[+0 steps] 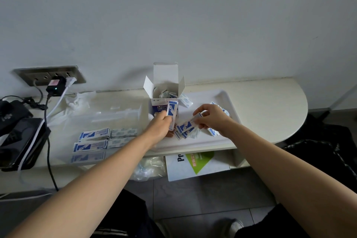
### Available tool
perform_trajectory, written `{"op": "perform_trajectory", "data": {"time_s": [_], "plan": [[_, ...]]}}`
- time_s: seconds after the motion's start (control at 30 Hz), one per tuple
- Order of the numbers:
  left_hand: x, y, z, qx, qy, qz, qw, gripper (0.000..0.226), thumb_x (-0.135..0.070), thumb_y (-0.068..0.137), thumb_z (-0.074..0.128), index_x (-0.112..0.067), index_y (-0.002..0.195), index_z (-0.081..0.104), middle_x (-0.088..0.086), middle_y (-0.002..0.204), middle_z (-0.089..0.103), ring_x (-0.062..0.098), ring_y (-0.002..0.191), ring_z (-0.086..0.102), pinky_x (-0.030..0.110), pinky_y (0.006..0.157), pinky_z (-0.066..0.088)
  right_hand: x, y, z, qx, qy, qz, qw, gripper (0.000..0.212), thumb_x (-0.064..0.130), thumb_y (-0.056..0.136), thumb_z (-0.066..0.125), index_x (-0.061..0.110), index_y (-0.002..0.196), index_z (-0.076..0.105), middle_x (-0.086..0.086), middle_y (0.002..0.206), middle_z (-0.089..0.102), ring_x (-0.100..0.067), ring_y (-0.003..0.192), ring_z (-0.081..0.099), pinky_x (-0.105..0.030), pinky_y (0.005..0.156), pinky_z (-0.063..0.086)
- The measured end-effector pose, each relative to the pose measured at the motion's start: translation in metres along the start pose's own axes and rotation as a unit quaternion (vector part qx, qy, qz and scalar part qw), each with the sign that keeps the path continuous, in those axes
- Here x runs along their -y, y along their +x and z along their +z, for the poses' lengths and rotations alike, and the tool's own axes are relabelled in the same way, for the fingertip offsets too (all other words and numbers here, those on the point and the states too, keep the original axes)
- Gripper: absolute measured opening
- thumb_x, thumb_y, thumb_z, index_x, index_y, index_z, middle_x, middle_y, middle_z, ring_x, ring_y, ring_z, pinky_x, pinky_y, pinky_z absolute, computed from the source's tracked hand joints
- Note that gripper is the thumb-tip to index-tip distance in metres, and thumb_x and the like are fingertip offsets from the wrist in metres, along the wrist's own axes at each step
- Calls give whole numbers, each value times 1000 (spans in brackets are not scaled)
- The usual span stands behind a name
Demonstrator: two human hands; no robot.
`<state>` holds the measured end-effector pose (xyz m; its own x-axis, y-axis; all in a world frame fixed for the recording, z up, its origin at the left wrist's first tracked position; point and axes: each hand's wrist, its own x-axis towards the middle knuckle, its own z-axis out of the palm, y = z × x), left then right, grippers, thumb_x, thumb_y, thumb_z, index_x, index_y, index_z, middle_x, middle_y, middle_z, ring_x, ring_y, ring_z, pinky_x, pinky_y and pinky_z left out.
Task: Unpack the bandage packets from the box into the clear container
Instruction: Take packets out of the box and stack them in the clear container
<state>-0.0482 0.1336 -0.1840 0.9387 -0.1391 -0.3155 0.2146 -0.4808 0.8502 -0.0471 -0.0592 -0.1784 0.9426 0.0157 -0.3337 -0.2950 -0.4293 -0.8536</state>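
An open white and blue bandage box (163,92) stands upright on a white tray (226,100), with packets showing inside it. My left hand (161,126) grips a small stack of blue and white bandage packets (172,112), held upright in front of the box. My right hand (211,117) pinches a packet (196,119) above a loose heap of packets (185,128) on the tray. The clear container (114,120) lies to the left on the shelf. Stacked packets (94,134) sit in rows inside it.
A wall socket strip (50,74) with plugs and cables is at the left, above dark devices (17,135). Crumpled clear plastic (79,100) lies behind the container. On the lower shelf sit a white and green booklet (195,164) and a plastic bag (148,168).
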Motion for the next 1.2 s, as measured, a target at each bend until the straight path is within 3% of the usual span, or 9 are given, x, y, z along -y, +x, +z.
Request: {"op": "perform_trajectory", "data": {"time_s": [0.17, 0.3, 0.47, 0.57, 0.63, 0.77, 0.9, 1.07, 1.2], "plan": [[-10, -3, 10, 31, 98, 20, 994, 20, -15, 99, 34, -5, 104, 51, 10, 108, 58, 25, 102, 54, 36, 89, 43, 4, -2, 5, 8, 24, 12, 1000, 13, 0, 83, 67, 6, 93, 62, -17, 76, 67, -15, 55, 60, -20, 53, 50], [-13, -7, 21, 69, 146, 47, 986, 33, -26, 100, 36, -3, 123, 32, 9, 118, 50, 25, 105, 49, 36, 88, 41, 13, -6, 9, 34, 122, 42, 991, 20, -6, 81, 68, 1, 98, 59, -14, 65, 64, -14, 49, 60, -18, 49, 50], [-7, -6, 26, 89, 188, 65, 976, 34, -28, 96, 46, -9, 106, 19, 8, 106, 49, 28, 101, 56, 38, 82, 47, 14, -9, 5, 90, 241, 84, 963, 8, -5, 88, 59, -1, 95, 58, -17, 78, 65, -18, 57, 68, -20, 54, 56], [-6, -5, 23, 103, 171, 49, 979, 26, -28, 100, 38, -8, 107, 23, 7, 108, 50, 25, 101, 53, 35, 81, 41, 10, -11, 0, 121, 281, 106, 946, 14, -5, 91, 53, -6, 105, 58, -24, 91, 66, -25, 71, 71, -28, 66, 60], [-5, -4, 22, 123, 158, 27, 979, 19, -27, 101, 36, -10, 106, 30, 3, 102, 49, 20, 95, 46, 33, 78, 35, 9, -13, -2, 126, 299, 113, 939, 15, -12, 89, 53, -4, 100, 59, -22, 88, 68, -25, 70, 71, -29, 71, 60], [0, -1, 20, 148, 70, -16, 986, 10, -26, 98, 40, -19, 91, 40, -4, 78, 42, 15, 78, 38, 32, 73, 30, 7, -14, -4, 130, 291, 111, 941, 22, -13, 85, 58, -2, 105, 58, -20, 86, 69, -23, 70, 72, -27, 69, 60], [-2, -4, 20, 168, 17, -37, 985, 13, -24, 98, 40, -20, 86, 38, 1, 74, 37, 14, 67, 34, 29, 59, 28, 3, -13, -3, 112, 257, 101, 955, 30, -8, 82, 66, -4, 111, 58, -19, 88, 68, -21, 69, 71, -23, 62, 58], [-1, -3, 19, 171, -23, -46, 984, 13, -22, 98, 37, -18, 85, 37, 0, 70, 32, 12, 58, 31, 27, 53, 26, -2, -13, -8, 92, 179, 62, 978, 22, -5, 82, 69, -2, 102, 61, -14, 75, 68, -17, 58, 68, -19, 55, 54], [1, 0, 13, 109, 135, -12, 985, 15, -25, 100, 33, -13, 96, 40, 0, 75, 41, 15, 70, 38, 31, 64, 30, -11, -8, -14, -2, 74, 42, 996, 16, -2, 78, 72, 2, 91, 65, -13, 69, 66, -20, 57, 64, -22, 55, 52]]}}
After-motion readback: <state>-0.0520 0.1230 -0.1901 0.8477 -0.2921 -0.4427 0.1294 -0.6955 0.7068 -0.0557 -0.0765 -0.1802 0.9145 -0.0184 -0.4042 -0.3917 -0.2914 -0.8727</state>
